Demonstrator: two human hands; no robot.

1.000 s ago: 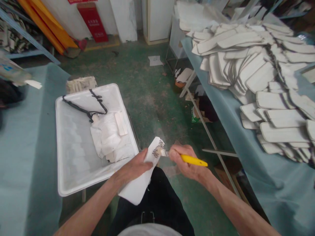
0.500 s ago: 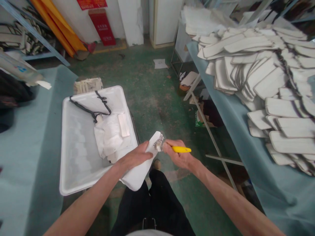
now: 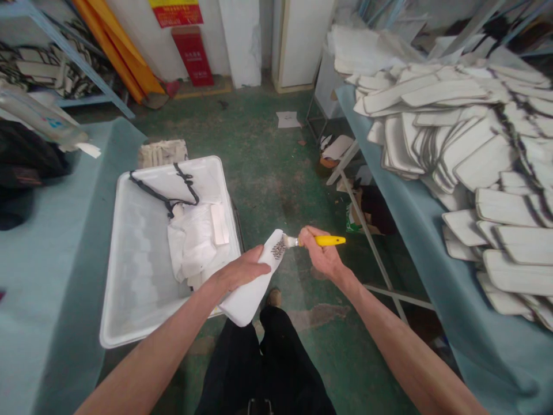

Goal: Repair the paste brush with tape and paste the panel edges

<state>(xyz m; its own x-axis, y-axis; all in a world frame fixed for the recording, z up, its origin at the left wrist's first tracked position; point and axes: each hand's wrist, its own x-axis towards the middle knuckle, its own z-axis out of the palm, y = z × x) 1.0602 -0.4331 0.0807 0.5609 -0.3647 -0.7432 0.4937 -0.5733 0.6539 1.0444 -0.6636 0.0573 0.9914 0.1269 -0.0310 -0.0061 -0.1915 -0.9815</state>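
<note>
My left hand point(image 3: 240, 270) is closed round a long white padded piece point(image 3: 254, 288), held out over the floor with its printed dark-marked end pointing up and right. My right hand point(image 3: 320, 254) grips a yellow-handled brush point(image 3: 322, 241), and its bristle tip touches the marked end of the piece. Both hands are just right of a white plastic tray point(image 3: 129, 288), in front of my black-trousered legs.
The tray holds white scraps point(image 3: 194, 239) and a black cord point(image 3: 164, 196). A blue-covered table point(image 3: 415, 230) on the right carries a heap of white padded pieces point(image 3: 466, 138). Another blue surface point(image 3: 38, 276) lies left. Green floor, red box point(image 3: 192, 55) and orange boards stand beyond.
Both hands have moved up and away from my body with the piece and the brush. The view has tilted up, showing more floor and back wall.
</note>
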